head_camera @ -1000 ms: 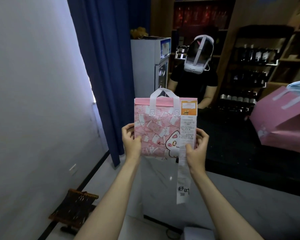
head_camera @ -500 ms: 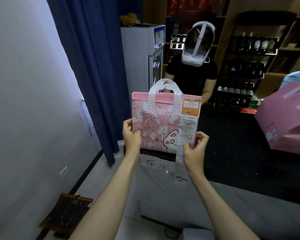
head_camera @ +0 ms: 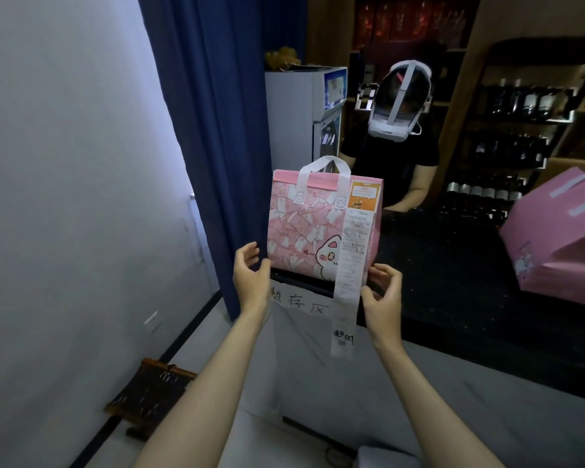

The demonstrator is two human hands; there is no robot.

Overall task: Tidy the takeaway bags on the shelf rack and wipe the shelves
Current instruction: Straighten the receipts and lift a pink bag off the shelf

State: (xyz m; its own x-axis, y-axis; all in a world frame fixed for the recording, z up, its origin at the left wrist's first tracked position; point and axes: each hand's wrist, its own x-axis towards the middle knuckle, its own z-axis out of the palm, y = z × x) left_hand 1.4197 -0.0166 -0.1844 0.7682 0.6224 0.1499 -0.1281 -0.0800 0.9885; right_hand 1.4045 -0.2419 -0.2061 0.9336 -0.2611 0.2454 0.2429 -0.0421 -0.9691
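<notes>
While the pink bag (head_camera: 321, 228) stands upright on the dark shelf (head_camera: 453, 282), left hand (head_camera: 250, 275) fingers spread, right hand (head_camera: 384, 292) loosely curled.

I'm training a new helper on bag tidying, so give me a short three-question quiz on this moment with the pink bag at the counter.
1. True or false: the pink cat-print bag stands upright on the dark counter top.
2. Which hand is nearer the long receipt hanging down the bag's front?
A. left hand
B. right hand
3. Fill in: a second pink bag lies tilted at the ______ edge of the view.

Key: 1 true; 2 B; 3 right.
</notes>
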